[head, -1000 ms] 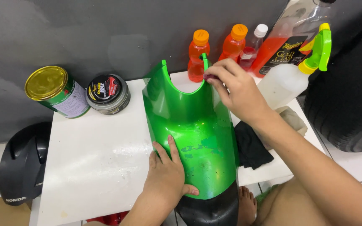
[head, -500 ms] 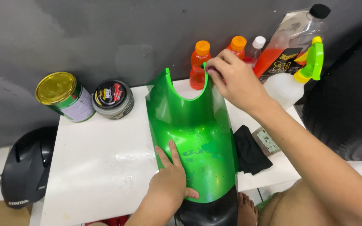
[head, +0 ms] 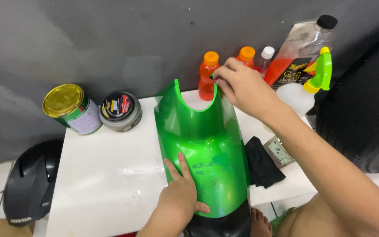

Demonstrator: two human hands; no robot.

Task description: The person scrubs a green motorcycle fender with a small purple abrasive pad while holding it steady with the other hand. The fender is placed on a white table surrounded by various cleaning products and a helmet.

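Currently the green panel is stood on the white table, curved face toward the camera, its notched top edge toward the wall. The left hand is laid flat on the lower left of the panel, fingers spread, pressing rather than gripping. The right hand is pinched on the panel's upper right prong, fingertips closed on the thin edge; whether anything small is held between them cannot be told.

Judgement: the panel is being steadied for surface work. The brace is best kept low and flat so the glossy face is not flexed. The prong looks thin, so a light pinch is advised; hard leverage there could crack it.

Smears are seen on the lower middle of the face, just right of the left hand.

A black cloth lies just right of the panel, within reach. Two tins stand well left at the wall. The orange bottles stand just behind the prong and could be knocked if the panel is tipped back.
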